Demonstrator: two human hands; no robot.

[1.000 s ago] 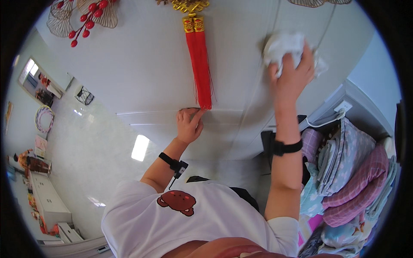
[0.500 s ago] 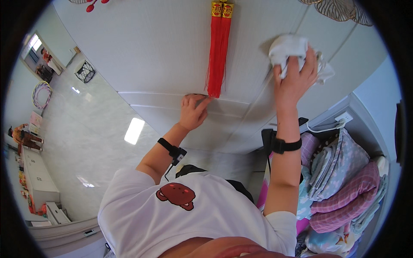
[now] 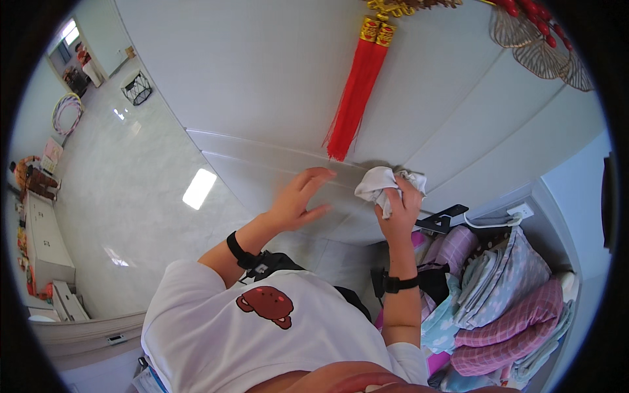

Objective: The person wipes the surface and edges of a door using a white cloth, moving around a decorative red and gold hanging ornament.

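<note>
Up against a broad white panelled surface [image 3: 249, 78], as the head view shows, I see a person at work with both bare hands. The right hand [image 3: 401, 211] grips a bunched white cloth [image 3: 378, 184], thumb and fingers pinching its folds; the cloth lies against the panel, just below and to the right of a red tassel [image 3: 357, 95]. The left hand [image 3: 295, 204] is released and empty, its fingers loosely spread and a little blurred, near the tassel's lower end; whether the fingertips touch the panel I cannot tell. The tassel hangs aslant from gold collars [image 3: 378, 31], and at the upper right sits a wire leaf ornament [image 3: 547, 57] with red berries [image 3: 524, 8]. Both forearms wear black bands, and the person's white T-shirt [image 3: 314, 327] bears a brown bear motif [image 3: 267, 304]. To the right of the right forearm, folded bedding is heaped, with a pink checked quilt [image 3: 508, 327] beside a grey-blue patterned one [image 3: 508, 278], below a wall socket [image 3: 521, 211] with a white cable [image 3: 488, 224]. Off to the left, the glossy floor [image 3: 137, 209] stretches toward a black wire basket [image 3: 136, 89], hoops [image 3: 67, 113] leaning by the wall, and a white cabinet [image 3: 49, 239].
</note>
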